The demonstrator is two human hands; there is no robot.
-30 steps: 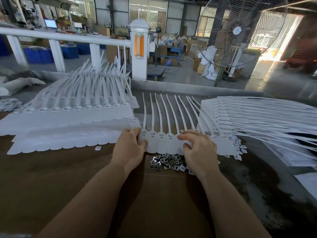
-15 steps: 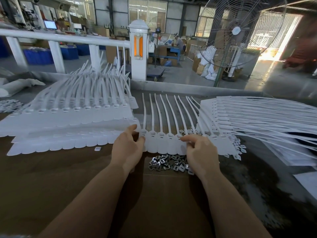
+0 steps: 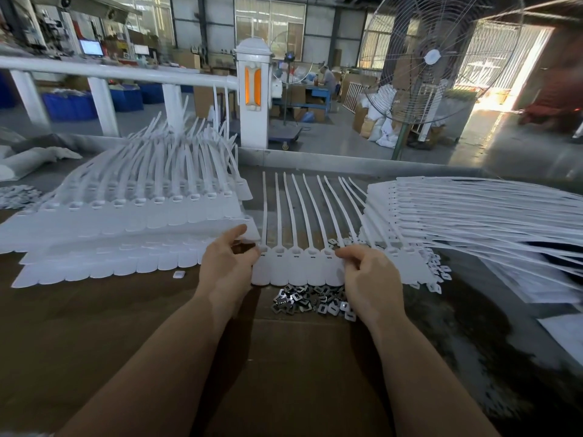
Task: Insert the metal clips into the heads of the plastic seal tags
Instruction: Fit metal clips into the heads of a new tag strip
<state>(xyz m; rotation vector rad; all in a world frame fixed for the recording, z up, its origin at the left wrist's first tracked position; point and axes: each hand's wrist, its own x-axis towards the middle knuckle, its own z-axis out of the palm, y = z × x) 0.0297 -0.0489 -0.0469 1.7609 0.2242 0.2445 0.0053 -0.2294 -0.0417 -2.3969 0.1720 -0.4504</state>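
Between the two white stacks, my left hand (image 3: 227,266) and right hand (image 3: 367,272) pinch opposite ends of the strip of seal tags (image 3: 299,266), lying flat. Metal clips (image 3: 310,300) sit heaped just below. Risk: uneven pull could buckle the strip and scatter the clips.

No legible text, label, brand, number or sign. The white seal tags (image 3: 299,266) before me carry blank flags. The two lit monitor screens (image 3: 91,47) at far left are too small and blurred for me to read; sacks (image 3: 383,134) beneath the fan show only indistinct marks.
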